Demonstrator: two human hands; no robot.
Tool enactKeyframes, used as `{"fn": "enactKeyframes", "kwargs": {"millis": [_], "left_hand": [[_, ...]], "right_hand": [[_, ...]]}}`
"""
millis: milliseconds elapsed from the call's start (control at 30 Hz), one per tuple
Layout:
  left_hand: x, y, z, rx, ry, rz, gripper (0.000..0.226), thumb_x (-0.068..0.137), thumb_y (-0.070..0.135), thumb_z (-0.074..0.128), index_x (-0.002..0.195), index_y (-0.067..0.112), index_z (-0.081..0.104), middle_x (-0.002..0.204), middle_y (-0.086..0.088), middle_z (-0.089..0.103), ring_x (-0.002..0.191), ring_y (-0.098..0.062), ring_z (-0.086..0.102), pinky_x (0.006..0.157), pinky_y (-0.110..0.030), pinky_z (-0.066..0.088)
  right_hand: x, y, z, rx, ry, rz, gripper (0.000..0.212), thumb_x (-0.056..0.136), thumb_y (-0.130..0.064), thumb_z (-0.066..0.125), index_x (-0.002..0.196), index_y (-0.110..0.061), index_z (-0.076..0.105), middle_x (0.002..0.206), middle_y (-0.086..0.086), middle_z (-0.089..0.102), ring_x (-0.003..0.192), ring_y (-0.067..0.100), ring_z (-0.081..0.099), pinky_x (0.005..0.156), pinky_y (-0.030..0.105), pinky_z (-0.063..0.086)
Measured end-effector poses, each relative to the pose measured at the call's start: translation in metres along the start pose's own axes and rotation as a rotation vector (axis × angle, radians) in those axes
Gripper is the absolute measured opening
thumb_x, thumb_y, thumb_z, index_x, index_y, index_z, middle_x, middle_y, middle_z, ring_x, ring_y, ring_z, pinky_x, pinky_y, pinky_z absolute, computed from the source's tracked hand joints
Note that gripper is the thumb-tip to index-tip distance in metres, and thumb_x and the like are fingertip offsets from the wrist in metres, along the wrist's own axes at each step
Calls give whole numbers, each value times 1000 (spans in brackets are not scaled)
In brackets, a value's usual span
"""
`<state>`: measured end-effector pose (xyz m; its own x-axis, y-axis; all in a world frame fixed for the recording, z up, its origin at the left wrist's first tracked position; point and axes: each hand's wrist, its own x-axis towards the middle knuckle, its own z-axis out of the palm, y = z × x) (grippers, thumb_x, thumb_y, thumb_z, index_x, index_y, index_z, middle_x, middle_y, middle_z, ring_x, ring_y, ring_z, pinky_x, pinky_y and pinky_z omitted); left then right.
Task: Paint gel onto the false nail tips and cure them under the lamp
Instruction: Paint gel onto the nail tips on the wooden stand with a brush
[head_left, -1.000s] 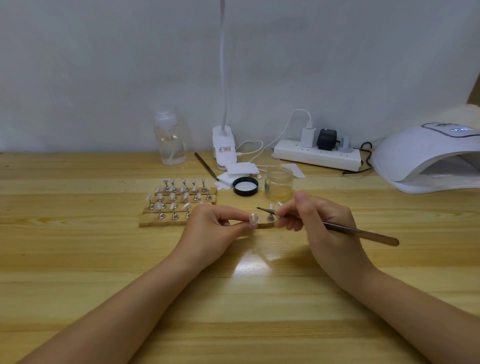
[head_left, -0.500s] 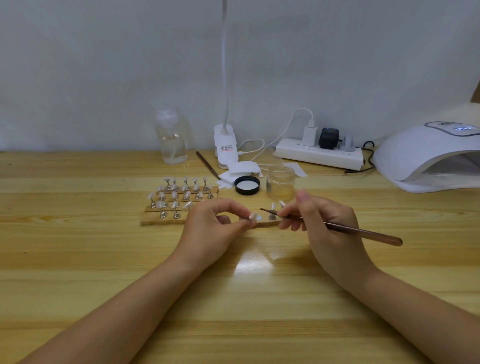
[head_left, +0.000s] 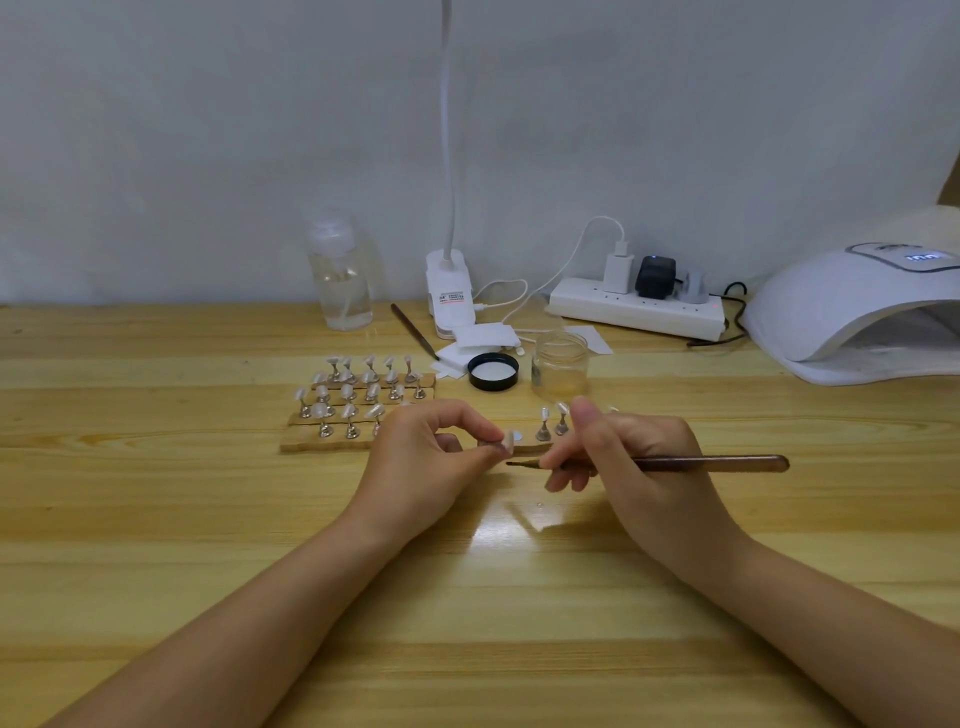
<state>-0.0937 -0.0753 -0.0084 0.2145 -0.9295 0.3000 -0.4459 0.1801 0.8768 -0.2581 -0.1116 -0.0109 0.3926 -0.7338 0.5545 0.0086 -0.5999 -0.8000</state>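
Observation:
My left hand (head_left: 426, 457) pinches a small stand carrying a false nail tip (head_left: 507, 440) between thumb and forefinger, just above the table. My right hand (head_left: 623, 457) grips a brown gel brush (head_left: 717, 464) like a pen, its dark tip almost touching the nail tip from the right. Behind my hands lie wooden strips (head_left: 311, 439) with several nail tips on metal stands (head_left: 353, 395). Two more stands (head_left: 550, 423) rise on the strip between my hands. An open glass gel jar (head_left: 560, 366) sits behind my right hand. The white curing lamp (head_left: 852, 306) stands at the far right.
A black jar lid (head_left: 493, 371) lies beside the jar, with white pads (head_left: 480, 338) behind it. At the back are a clear bottle (head_left: 340, 275), a clip lamp base (head_left: 450, 291), a second brush (head_left: 414, 331) and a power strip (head_left: 636, 309) with plugs and cables.
The brush tip has dropped slightly and come closer to the nail tip in my left hand. My left hand has stayed nearly in place.

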Motion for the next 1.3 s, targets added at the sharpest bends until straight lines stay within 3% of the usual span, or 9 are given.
{"fn": "enactKeyframes", "kwargs": {"millis": [400, 533, 933, 1100, 1300], "left_hand": [[1, 1, 2, -6, 9, -36, 15, 72, 11, 75, 63, 19, 66, 31, 11, 39, 28, -2, 35, 37, -6, 23], [0, 0, 1, -10, 10, -45, 17, 72, 9, 74, 62, 20, 65, 32, 10, 39, 29, -2, 33, 37, -7, 23], [0, 1, 1, -9, 18, -48, 17, 72, 10, 76, 61, 19, 66, 48, 4, 52, 36, -2, 36, 40, -7, 28], [0, 0, 1, -16, 23, -44, 20, 71, 11, 76, 59, 23, 66, 49, 14, 56, 39, -2, 36, 42, -8, 29], [0, -1, 1, -18, 29, -44, 19, 70, 13, 77, 58, 23, 66, 50, 11, 54, 42, -3, 36, 44, -8, 29]], "right_hand": [[2, 1, -2, -11, 42, 1, 31, 90, -33, 51, 72, -18, 70, 65, 2, 69, 59, 7, 62, 58, 14, 47], [1, -1, 0, -27, -31, -6, 33, 88, -38, 47, 70, -21, 70, 63, 2, 69, 57, 5, 62, 57, 16, 48], [1, 0, -1, -8, 18, -42, 34, 88, -36, 44, 73, -19, 70, 62, 2, 68, 57, 4, 62, 57, 14, 47], [0, -1, 0, -30, -43, -25, 34, 88, -37, 46, 73, -18, 71, 64, 3, 69, 57, 5, 63, 57, 17, 49], [2, 0, -1, -14, 25, 4, 33, 89, -37, 51, 73, -16, 70, 64, 4, 69, 58, 6, 62, 58, 14, 47]]}}
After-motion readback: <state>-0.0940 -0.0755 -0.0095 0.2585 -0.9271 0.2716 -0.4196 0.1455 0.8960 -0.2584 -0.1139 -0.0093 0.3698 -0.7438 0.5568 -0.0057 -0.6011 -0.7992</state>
